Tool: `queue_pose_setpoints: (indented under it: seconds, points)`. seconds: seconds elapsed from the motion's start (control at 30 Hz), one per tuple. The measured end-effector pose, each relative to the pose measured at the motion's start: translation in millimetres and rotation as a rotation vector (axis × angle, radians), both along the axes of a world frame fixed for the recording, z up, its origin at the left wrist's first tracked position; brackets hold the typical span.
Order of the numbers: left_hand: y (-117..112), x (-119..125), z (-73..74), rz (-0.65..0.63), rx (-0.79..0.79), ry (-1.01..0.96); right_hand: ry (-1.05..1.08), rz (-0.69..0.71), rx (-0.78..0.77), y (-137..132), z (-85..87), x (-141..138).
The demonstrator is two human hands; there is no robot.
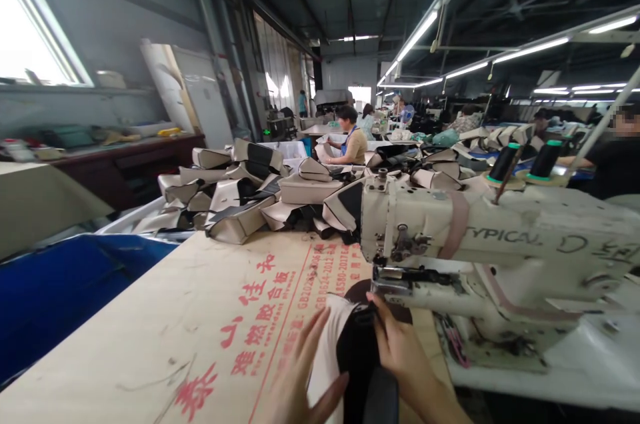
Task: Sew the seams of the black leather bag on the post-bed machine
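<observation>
A sewn cover piece of black and beige leather-like material (356, 347) is between my hands, just in front of the sewing machine (415, 231). My left hand (307, 371) has its fingers and thumb around the beige side. On the black side, my right hand (403, 351) grips the upper edge near the machine's narrow arm. The lower end of the piece runs out of the picture. The machine's sewing head stands just beyond my right fingertips, and the piece appears to lie apart from the needle area, which is hard to make out.
A plywood tabletop (165, 317) with red printing spreads to the left. Many similar beige and black pieces (300, 191) are heaped behind it. Black thread cones (503, 163) stand over the machine. Blue sheeting (75, 297) hangs at left. A co-worker (353, 141) sits beyond the heap.
</observation>
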State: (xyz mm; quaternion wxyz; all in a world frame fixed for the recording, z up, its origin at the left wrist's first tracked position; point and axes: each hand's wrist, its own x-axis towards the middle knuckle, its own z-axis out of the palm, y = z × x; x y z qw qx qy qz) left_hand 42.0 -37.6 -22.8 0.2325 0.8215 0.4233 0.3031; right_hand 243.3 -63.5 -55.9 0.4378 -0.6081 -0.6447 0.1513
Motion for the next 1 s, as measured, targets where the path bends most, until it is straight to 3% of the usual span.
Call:
queue_pose_setpoints:
  seconds: [0.13, 0.3, 0.37, 0.47, 0.57, 0.7, 0.77, 0.83, 1.0]
  points:
    - [36.3, 44.5, 4.8, -0.106, -0.059, 0.112, -0.099, 0.135, 0.012, 0.1, -1.3, 18.4]
    - [70.0, 38.6, 15.2, -0.486, -0.197, 0.234, -0.138, 0.269, 0.042, 7.6, -22.0, 42.6]
    - [74.6, 35.0, 12.2, -0.496, -0.197, 0.255, -0.066, 0.314, 0.014, 11.0, -29.0, 44.2]
    - [75.5, 36.8, 4.2, -0.406, -0.181, 0.279, 0.015, 0.274, -0.031, 14.3, -32.0, 39.4]
    - [74.5, 43.9, 11.7, -0.416, -0.188, 0.31, 0.042, 0.283, -0.036, 14.1, -20.4, 35.2]
    - [73.4, 50.0, 46.2, -0.655, -0.274, 0.239, 0.002, 0.424, -0.006, 11.7, 11.4, 43.0]
    - [74.3, 48.9, 53.1, -0.691, -0.294, 0.196, -0.05, 0.461, 0.011, 13.4, 21.0, 50.4]
    - [76.7, 45.5, 45.2, -0.674, -0.294, 0.178, -0.097, 0.479, 0.009, 17.4, 21.2, 56.8]
    - [80.3, 39.2, 8.5, -0.53, -0.299, 0.12, -0.136, 0.418, -0.019, 23.3, 13.1, 61.1]
